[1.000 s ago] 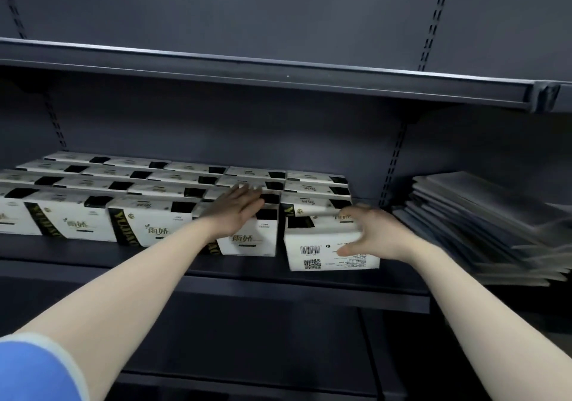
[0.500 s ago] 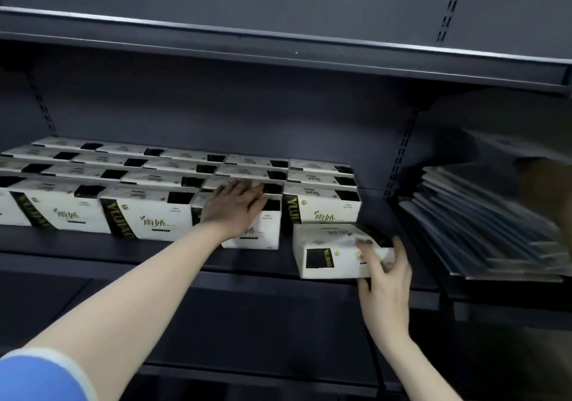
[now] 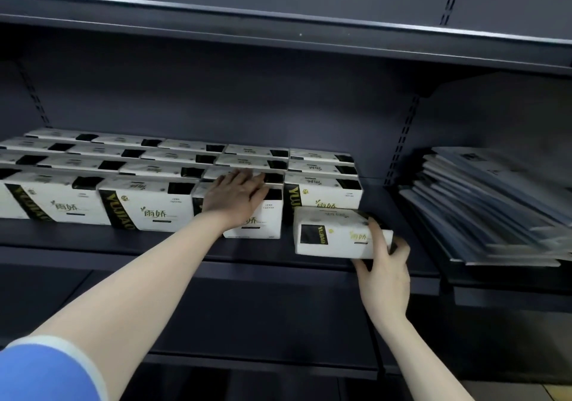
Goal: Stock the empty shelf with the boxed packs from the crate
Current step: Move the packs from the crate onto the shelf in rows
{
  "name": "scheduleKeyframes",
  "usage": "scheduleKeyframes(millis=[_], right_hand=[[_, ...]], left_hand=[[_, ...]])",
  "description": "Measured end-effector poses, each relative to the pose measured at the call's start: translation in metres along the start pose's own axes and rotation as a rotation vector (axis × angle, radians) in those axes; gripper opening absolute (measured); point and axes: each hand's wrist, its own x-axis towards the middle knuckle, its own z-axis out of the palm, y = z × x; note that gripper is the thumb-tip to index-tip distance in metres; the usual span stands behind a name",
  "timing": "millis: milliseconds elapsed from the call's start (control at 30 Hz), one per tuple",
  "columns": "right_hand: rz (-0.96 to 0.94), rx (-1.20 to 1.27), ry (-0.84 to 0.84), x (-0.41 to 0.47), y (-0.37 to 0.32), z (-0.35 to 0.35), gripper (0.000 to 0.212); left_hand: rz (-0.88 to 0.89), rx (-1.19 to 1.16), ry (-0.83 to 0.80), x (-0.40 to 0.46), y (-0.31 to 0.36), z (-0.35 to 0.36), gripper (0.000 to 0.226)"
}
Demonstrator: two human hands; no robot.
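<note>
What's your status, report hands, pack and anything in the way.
Left hand flat on a front-row pack. Right hand grips the loose pack at the shelf front, lying flat, not yet in row. Stacked booklets to the right, apart.

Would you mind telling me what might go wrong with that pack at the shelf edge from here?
1. The loose pack lies flat at the shelf's front edge, held only by the right hand at one end; it may tip off.
2. Standing it up could nudge the front-row pack behind it.
3. The left hand rests on a neighbouring pack and may shift it.
</note>
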Motion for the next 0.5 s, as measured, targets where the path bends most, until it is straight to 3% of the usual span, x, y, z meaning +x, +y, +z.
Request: scheduleKeyframes(millis=[167,300,367,500], right_hand=[[0.185,0.220,-0.095,0.009,-0.013,-0.006,0.057],[0.464,0.610,-0.042,0.014,-0.031,-0.007,0.021],[0.508,0.685,0.031,0.016,-0.039,-0.006,0.027],[0.400,0.732,0.163,0.015,-0.056,-0.011,0.042]], left_hand=[[0.003,0.000,-0.003,-0.001,0.000,-0.001,0.055],[0.002,-0.012,-0.004,-0.002,0.001,-0.001,0.054],[0.001,-0.019,-0.005,-0.001,0.001,0.000,0.055],[0.000,-0.023,-0.017,-0.001,0.000,-0.001,0.055]])
